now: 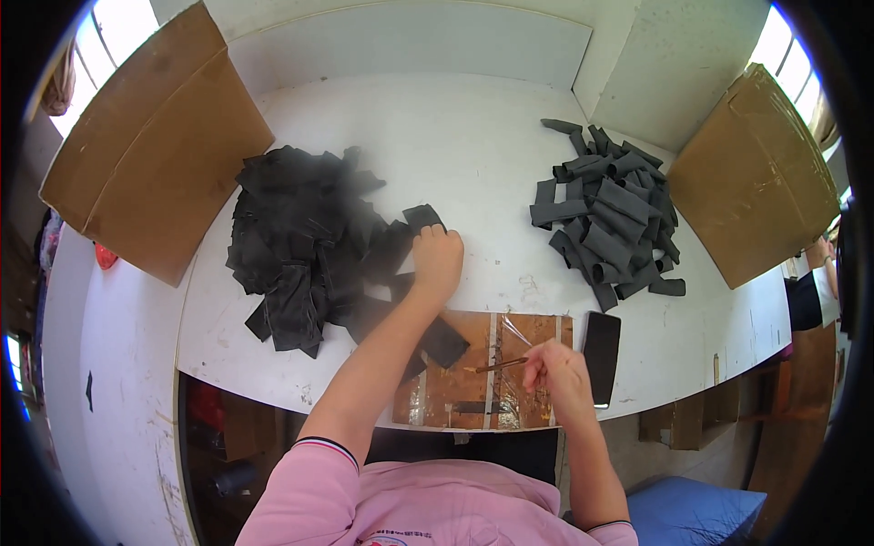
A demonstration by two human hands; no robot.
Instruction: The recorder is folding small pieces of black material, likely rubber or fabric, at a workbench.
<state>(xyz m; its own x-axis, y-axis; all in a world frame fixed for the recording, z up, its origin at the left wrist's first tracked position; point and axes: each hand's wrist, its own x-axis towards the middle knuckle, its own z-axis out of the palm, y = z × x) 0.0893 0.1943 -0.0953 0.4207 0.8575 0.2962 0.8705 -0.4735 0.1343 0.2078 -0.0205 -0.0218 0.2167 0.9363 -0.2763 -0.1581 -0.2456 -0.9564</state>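
Note:
My left hand is closed at the edge of a dark cloth piece, just right of a big heap of flat black cloth pieces. Its fingertips are partly hidden by the back of the hand. Over a brown board crossed by tape strips, my right hand grips a thin brown stick that points left. Another dark cloth piece lies partly on the board's left side, close to my left forearm. On the right, rolled dark grey cloth tubes form a loose pile.
A black phone lies right of the board. Cardboard boxes stand at the left and right of the white table. Below the table's front edge, a blue cushion-like thing shows at the lower right.

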